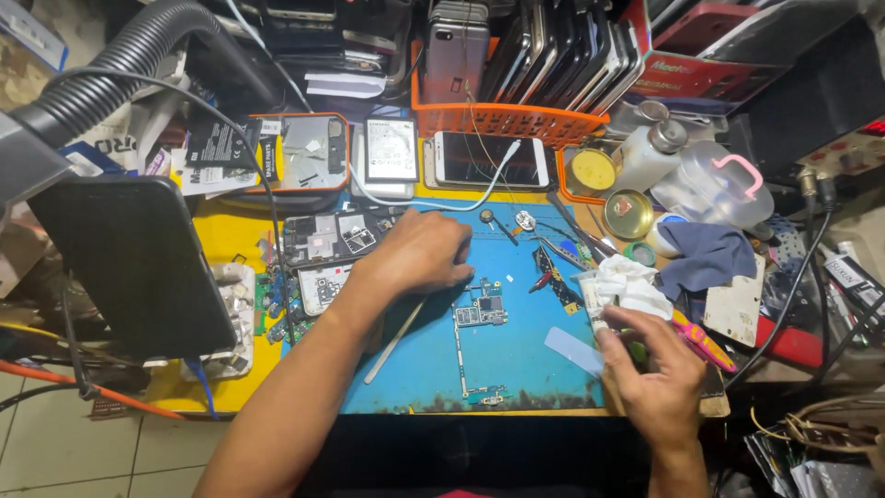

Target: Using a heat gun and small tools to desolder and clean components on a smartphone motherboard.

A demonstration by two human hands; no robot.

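Blue work mat spread over the yellow tabletop, reaching its near edge. Bare green circuit board flat near the mat's middle, a thin strip of it running down toward the near edge. Left hand palm down just above and left of that board, fingers curled together, resting on the mat; whether anything pinched beneath, cannot tell. Slim white spudger lying slantwise from under the left wrist toward the near left corner of the mat. Right hand at the mat's right edge, fingers clamped on a small white tube wrapped in crumpled white tissue. Pale blue plastic card just left of that hand. Opened phone with its insides bare near the far left corner of the mat. Orange basket of phones along the far edge of the tabletop, round tins and a clear bottle toward the far right corner.
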